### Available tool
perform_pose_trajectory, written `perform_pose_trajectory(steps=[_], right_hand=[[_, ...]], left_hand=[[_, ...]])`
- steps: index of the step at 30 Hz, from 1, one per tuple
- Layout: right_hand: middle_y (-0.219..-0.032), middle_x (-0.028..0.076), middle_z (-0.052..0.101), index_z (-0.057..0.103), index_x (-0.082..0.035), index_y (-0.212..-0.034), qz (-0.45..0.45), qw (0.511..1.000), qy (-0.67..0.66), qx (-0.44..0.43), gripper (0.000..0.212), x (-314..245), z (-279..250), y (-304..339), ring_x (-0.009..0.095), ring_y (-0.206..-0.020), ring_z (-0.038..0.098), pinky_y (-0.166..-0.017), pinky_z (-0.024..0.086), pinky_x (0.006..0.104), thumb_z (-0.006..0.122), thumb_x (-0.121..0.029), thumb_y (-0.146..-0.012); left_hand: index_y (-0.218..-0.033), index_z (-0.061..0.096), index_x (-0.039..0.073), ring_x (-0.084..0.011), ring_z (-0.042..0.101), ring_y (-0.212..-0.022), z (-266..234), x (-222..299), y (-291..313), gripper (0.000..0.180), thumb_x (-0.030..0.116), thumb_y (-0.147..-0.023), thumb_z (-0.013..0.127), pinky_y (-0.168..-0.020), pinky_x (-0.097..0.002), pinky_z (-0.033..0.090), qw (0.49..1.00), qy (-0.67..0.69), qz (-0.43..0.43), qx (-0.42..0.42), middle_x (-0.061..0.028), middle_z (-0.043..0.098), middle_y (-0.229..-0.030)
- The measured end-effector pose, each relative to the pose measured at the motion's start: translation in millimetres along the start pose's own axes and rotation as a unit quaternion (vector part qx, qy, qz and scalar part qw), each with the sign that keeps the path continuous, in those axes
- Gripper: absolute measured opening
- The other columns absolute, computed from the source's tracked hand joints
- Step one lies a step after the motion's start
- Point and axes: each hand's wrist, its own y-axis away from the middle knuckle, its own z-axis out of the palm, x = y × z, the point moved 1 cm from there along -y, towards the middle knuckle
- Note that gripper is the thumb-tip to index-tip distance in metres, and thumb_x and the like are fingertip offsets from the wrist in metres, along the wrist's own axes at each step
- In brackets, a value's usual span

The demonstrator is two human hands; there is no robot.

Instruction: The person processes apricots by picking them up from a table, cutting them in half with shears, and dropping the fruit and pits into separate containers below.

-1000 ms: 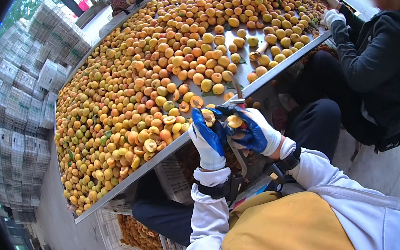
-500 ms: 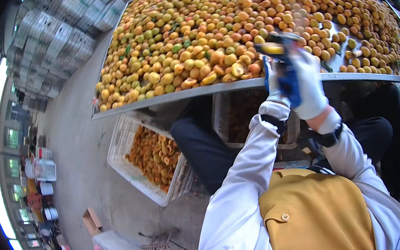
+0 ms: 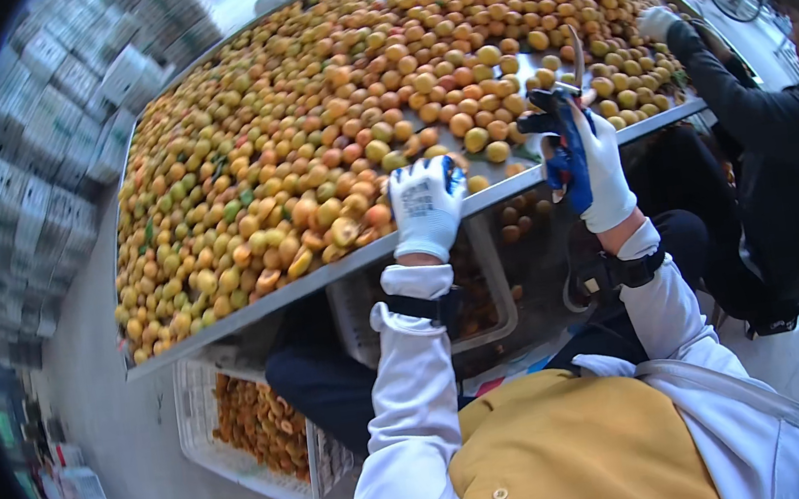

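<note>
My left hand, in a white glove with a blue palm, rests at the near edge of the fruit table. Its fingers curl over an apricot, mostly hidden by the glove. To the right, my right hand, gloved the same way, is raised at the table's edge. It is closed round a cutting tool whose thin curved metal blade points up; the grip is hidden in the palm. Many apricots cover the table, some of them split, such as the cut apricot left of my left hand.
The metal table rim runs across before me. A white crate of split apricots stands on the floor at left, another crate under the table. A co-worker in dark clothes reaches over the table at right. Stacked crates stand far left.
My hands, together over the table edge before, are now apart: the left has moved left onto the fruit, the right holds the tool upright. The view has turned right, bringing the co-worker into sight.
</note>
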Motion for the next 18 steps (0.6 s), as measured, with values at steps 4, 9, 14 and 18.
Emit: perform_pose_trajectory(steps=[4, 9, 14, 18], right_hand=[[-0.064, 0.003, 0.056, 0.060, -0.004, -0.105, 0.015, 0.996, -0.006, 0.089, 0.037, 14.4, -69.3, -15.5, 0.011, -0.041, 0.052, -0.036, 0.042, 0.0248, 0.054, -0.040, -0.104], [-0.064, 0.004, 0.056, 0.063, -0.001, -0.109, 0.031, 0.994, 0.046, 0.098, 0.038, 28.7, -83.5, -13.8, 0.010, -0.042, 0.051, -0.039, 0.042, 0.0233, 0.053, -0.037, -0.105], [-0.065, 0.003, 0.056, 0.065, 0.001, -0.110, 0.027, 0.994, 0.053, 0.091, 0.037, 17.6, -79.2, -9.7, 0.008, -0.047, 0.053, -0.042, 0.042, 0.0224, 0.052, -0.034, -0.105], [-0.066, 0.002, 0.057, 0.062, -0.002, -0.106, 0.019, 0.996, 0.051, 0.065, 0.028, 13.7, -82.1, -5.4, 0.008, -0.050, 0.054, -0.045, 0.045, 0.0235, 0.053, -0.028, -0.105]], left_hand=[[-0.096, 0.069, 0.014, -0.0328, 0.067, -0.092, 24.8, 22.1, -54.3, 0.018, 0.029, -0.087, 0.068, -0.080, -0.0455, 0.052, 0.994, 0.028, 0.036, -0.099, -0.0113, 0.070, -0.096], [-0.107, 0.071, 0.013, -0.0301, 0.071, -0.098, 66.8, 61.0, -96.7, 0.033, 0.040, -0.090, 0.066, -0.081, -0.0432, 0.057, 0.949, -0.094, 0.044, -0.297, -0.0125, 0.073, -0.106], [-0.116, 0.068, 0.009, -0.0327, 0.070, -0.102, 89.3, 68.3, -106.3, 0.042, 0.042, -0.090, 0.066, -0.085, -0.0458, 0.055, 0.912, -0.158, 0.011, -0.379, -0.0142, 0.072, -0.112], [-0.120, 0.058, 0.000, -0.0382, 0.069, -0.101, 78.1, 70.2, -88.1, 0.049, 0.035, -0.087, 0.070, -0.085, -0.0480, 0.055, 0.938, -0.105, 0.019, -0.330, -0.0220, 0.071, -0.107]])
